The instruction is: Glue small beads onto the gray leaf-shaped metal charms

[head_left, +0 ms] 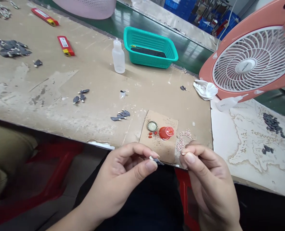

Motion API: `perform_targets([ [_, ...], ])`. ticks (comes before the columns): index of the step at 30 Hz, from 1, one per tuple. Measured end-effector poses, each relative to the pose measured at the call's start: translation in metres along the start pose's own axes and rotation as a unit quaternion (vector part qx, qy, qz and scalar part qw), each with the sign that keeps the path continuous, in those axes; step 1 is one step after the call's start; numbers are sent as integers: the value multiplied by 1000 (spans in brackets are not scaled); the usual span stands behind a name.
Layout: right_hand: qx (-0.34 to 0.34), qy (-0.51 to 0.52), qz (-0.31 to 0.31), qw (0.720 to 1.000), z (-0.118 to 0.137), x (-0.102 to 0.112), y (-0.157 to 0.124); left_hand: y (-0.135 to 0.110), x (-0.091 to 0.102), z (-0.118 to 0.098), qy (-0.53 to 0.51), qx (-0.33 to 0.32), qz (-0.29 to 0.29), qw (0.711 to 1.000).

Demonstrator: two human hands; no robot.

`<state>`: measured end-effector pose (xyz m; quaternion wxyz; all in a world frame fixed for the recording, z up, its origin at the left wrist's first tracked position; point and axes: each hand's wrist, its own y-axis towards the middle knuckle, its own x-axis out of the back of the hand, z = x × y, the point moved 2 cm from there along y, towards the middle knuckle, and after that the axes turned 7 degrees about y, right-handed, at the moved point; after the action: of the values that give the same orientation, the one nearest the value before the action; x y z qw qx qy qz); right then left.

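Observation:
Between thumb and forefinger, my left hand [130, 171] pinches a small dark grey piece with a white tip [157, 160]. My right hand [207, 176] is closed in a pinch on a tiny pale bead [183, 153]. Just beyond both hands lies a brown cardboard square [166, 154] at the table's front edge. On it are a bottle cap [152, 126] and a small red cup [166, 132], with red bits beside them. To the right of the cardboard, small pinkish beads [184, 138] are scattered. A row of similar grey pieces [120, 115] lies to the left.
A white squeeze bottle [118, 57] stands beside a green basket [151, 61]. At right are a pink fan [248, 61], a crumpled tissue [205, 89] and dark pieces [272, 124]. Red boxes [65, 46] and grey piles [12, 48] lie at left. Someone's leg [10, 157] shows at lower left.

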<state>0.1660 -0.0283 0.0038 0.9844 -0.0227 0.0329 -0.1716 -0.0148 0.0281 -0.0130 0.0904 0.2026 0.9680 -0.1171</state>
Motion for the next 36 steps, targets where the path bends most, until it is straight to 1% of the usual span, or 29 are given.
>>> perform_targets([
  [3,14,7,-2,1000,-1,-4,-11,-2,-10,0,-28,23,9,999],
  [7,66,-2,-14,998,-1,-12,-21,-6,-16,0,-38,30,8,999],
  [11,107,-46,-18,993,1,-17,-25,-9,-20,-1,-41,22,3,999],
  [17,151,-110,-16,982,7,-17,-25,-7,-23,-3,-52,20,15,998],
  [24,170,-139,-14,976,9,-17,-25,-9,-24,-3,-45,15,0,999],
  [36,165,-136,-31,976,9,-18,-25,-10,-25,-1,-29,16,-18,999],
])
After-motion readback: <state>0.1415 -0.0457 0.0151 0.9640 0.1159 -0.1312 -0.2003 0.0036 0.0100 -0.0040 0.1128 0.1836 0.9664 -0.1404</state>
